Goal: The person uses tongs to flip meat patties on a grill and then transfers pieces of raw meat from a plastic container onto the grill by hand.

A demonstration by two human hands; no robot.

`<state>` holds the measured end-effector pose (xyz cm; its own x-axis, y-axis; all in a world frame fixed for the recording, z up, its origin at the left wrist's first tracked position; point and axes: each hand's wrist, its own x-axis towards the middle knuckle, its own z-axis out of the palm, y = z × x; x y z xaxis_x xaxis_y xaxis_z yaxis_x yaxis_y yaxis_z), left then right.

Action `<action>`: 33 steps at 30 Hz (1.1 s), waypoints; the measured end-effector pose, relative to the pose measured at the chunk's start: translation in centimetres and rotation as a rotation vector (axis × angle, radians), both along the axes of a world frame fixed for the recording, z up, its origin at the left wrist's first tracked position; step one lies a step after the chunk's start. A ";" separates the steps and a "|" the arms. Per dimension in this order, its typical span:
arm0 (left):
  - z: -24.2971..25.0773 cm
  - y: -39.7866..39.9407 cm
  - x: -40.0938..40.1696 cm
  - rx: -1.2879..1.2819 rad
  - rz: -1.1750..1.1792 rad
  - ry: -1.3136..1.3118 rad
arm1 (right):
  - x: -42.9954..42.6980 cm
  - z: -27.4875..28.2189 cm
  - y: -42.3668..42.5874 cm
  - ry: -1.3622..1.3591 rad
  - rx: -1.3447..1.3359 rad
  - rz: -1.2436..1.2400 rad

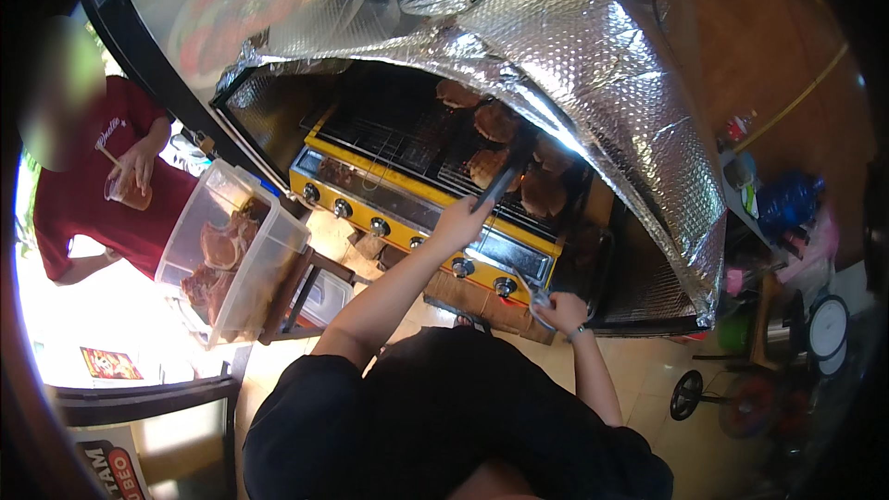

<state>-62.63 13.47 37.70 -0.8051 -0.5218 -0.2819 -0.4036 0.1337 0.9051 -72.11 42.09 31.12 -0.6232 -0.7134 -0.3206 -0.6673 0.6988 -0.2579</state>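
My left hand (462, 223) grips a long dark utensil (501, 184), probably tongs, that reaches over the grate of a yellow gas grill (396, 186). Its far end is lost against the dark grate and meat. Browned meat chops (544, 191) lie on the grill's right half, one chop (488, 168) just beyond the hand. Low by the right-hand control knobs, my right hand (568, 312) is closed around the grey handle of a metal tool (539, 297), which looks like scissors. Small scraps of meat (336, 171) sit at the grill's left front edge.
A bubble-foil hood (555, 48) arches over the grill, its edge low on the right. At left, a clear plastic bin (278, 260) of raw chops (223, 246) stands on a dark stool (295, 292). Behind it a person (156, 173) holds a plastic cup (128, 193).
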 end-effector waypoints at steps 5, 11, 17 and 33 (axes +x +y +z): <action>-7.0 4.4 10.5 0.481 0.144 0.238 | -2.0 -2.9 -2.3 0.258 -0.212 0.044; -8.5 7.2 18.4 0.632 0.322 0.375 | 3.8 0.2 -7.9 0.310 -0.297 0.029; -7.7 7.5 17.7 0.091 0.247 0.686 | 16.6 0.7 -13.6 -0.565 -0.825 0.138; -36.1 5.3 40.2 -0.309 -0.428 -0.427 | 4.2 1.0 -9.2 -0.198 -0.805 -0.246</action>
